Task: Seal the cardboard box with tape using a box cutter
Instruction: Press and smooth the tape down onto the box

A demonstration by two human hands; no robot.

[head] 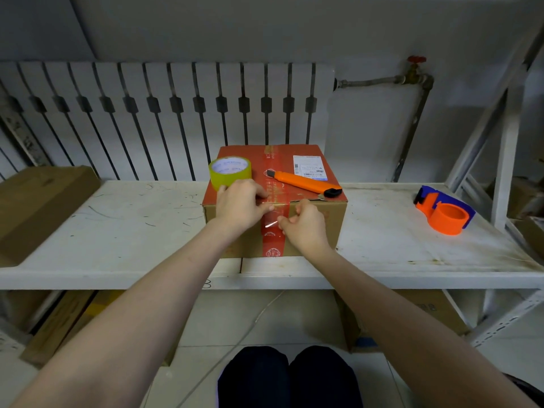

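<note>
Pressing clear tape strip [272,223] flat down brown cardboard box [312,228] front: left hand [240,204] pinning top edge, right hand [304,228] curled, fingertips pinching strip; smoothing downward, avoiding wrinkles.
</note>
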